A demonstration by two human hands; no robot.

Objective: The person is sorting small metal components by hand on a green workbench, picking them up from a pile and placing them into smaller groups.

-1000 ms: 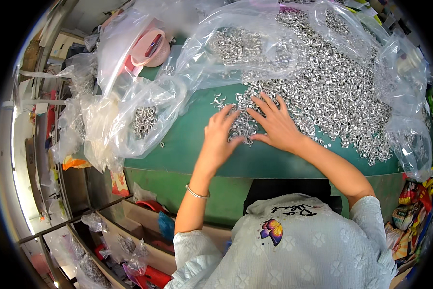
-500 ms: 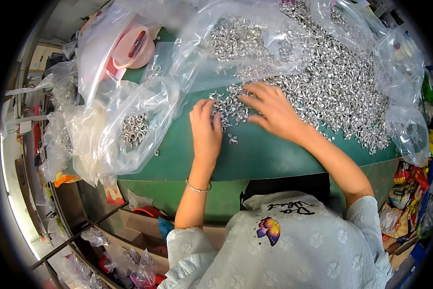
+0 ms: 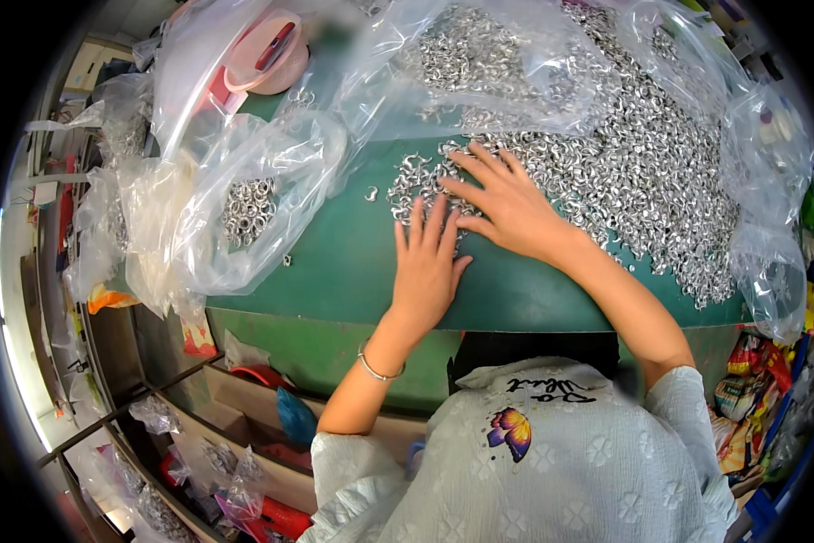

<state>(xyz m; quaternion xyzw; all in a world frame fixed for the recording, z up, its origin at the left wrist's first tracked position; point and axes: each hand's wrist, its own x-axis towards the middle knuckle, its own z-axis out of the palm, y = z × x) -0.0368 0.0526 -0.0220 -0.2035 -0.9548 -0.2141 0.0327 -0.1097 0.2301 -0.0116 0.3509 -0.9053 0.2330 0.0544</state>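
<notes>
A large heap of small silver metal rings (image 3: 642, 154) covers the right and far part of a green table (image 3: 335, 262). My left hand (image 3: 428, 262) lies flat on the table, fingers spread, at the heap's near edge. My right hand (image 3: 502, 204) rests palm down, fingers apart, on loose rings just beyond it. Neither hand holds anything. A thin bracelet circles my left wrist.
A clear plastic bag (image 3: 244, 208) holding a few rings lies open to the left. More clear plastic sheets (image 3: 507, 63) drape the heap's far side. A pink lidded container (image 3: 267, 54) sits at the far left. Shelves with bags and boxes (image 3: 199, 452) stand below left.
Both hands have swept over the rings at the heap's near edge; the left hand now lies flatter and closer to the right hand. The view has shifted slightly.
</notes>
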